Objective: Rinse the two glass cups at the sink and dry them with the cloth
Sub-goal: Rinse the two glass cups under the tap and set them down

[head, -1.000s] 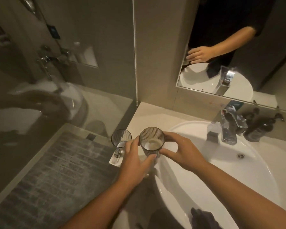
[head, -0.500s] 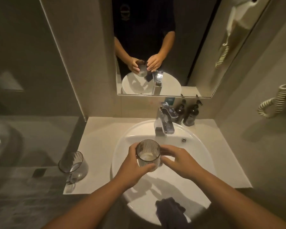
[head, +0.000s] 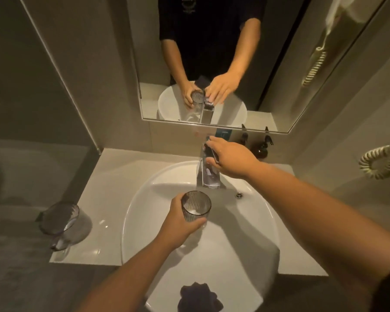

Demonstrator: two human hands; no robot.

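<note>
Left hand (head: 180, 224) grips a ribbed glass cup (head: 196, 208) from its left side, fingers curled round the lower wall; cup held upright over the white basin (head: 257, 233), in front of and slightly left of the tap spout, not touching it; a pale patch shows at the cup's bottom, contents cannot be told.

Right hand (head: 231, 159) reaches forward to the chrome tap (head: 206, 174); fingers and thumb close on the lever at its top; no water stream can be made out below the spout.

Second glass cup (head: 62, 220) stands on the counter (head: 113, 192) at its front left corner, well apart from the basin; it appears blurred.

Dark cloth (head: 199, 297) lies bunched on the near rim of the basin, close to the person.

Two dark pump bottles (head: 260, 148) stand on the counter by the back wall, right of the tap; mirror (head: 279, 75) above reflects both hands, the held cup and the tap; a coiled cord (head: 378, 161) hangs on the right wall.
</note>
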